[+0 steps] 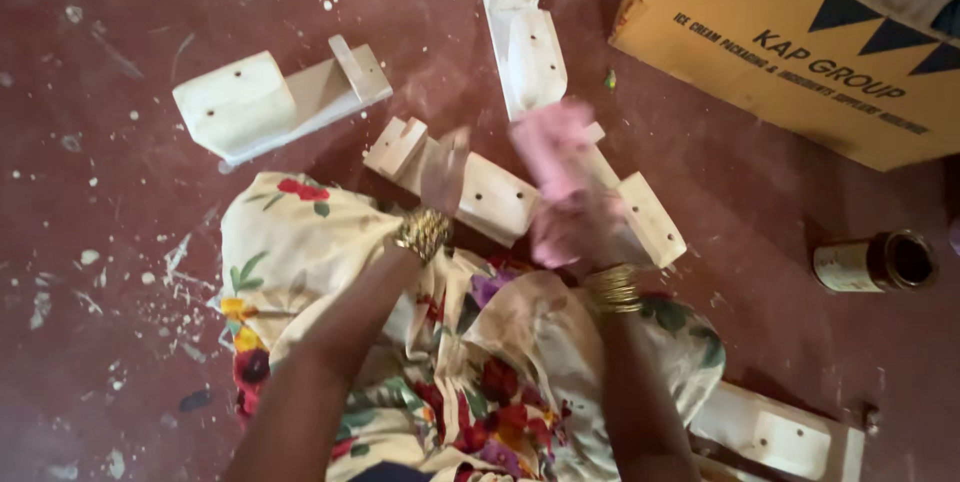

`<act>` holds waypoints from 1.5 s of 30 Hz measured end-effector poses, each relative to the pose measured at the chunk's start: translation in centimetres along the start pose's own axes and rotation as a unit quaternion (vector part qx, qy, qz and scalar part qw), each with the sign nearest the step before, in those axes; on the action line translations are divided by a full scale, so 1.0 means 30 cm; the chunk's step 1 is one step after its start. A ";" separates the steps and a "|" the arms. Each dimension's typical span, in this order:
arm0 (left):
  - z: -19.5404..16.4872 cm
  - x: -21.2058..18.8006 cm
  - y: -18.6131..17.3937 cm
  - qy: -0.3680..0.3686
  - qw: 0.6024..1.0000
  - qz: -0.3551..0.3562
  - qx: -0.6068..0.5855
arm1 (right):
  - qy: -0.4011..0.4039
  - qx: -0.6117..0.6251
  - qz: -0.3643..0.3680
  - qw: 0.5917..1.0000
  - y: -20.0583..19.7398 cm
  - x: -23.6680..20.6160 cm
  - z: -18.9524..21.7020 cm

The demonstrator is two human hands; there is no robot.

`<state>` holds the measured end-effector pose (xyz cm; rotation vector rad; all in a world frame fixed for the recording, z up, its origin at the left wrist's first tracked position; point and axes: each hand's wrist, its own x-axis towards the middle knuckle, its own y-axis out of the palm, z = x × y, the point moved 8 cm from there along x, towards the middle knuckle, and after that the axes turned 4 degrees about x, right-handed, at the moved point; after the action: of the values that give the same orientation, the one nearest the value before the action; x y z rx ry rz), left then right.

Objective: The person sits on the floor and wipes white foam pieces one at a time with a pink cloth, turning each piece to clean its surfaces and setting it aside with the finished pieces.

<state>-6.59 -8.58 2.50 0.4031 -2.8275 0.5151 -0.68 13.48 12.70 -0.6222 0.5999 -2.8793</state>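
Observation:
My right hand (575, 217) is blurred with motion and grips a pink cloth (552, 147) against a white wooden piece (650, 217) on the floor. My left hand (443, 174) is also blurred; it rests on another white wooden piece (490, 197) beside it, and its fingers cannot be made out. Gold bangles sit on both wrists. A flowered cream fabric (470, 342) covers my lap below both arms.
More white wooden pieces lie at the upper left (250, 102), top centre (525, 42) and lower right (780, 437). A yellow cardboard box (780, 32) stands at the upper right. An open tin can (880, 262) lies on the paint-spattered red floor (120, 272).

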 end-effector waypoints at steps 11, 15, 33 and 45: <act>0.105 -0.067 0.075 -0.110 0.993 0.004 -0.036 | -0.005 -0.354 0.011 0.935 0.262 0.070 -0.114; 0.131 -0.043 0.090 -0.141 0.987 0.063 -0.049 | -0.036 -0.330 0.067 0.941 0.266 -0.008 -0.033; 0.022 0.235 0.168 0.095 0.977 0.187 0.040 | 0.278 0.126 -0.063 0.950 -0.038 -0.104 -0.548; -0.103 -0.038 0.395 0.138 0.921 0.138 0.337 | 0.395 0.095 0.085 0.910 0.100 -0.223 -0.620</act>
<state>-8.63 3.51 1.35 0.0275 -2.3663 1.4846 -2.33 18.71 -6.53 0.6357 0.4027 -2.8764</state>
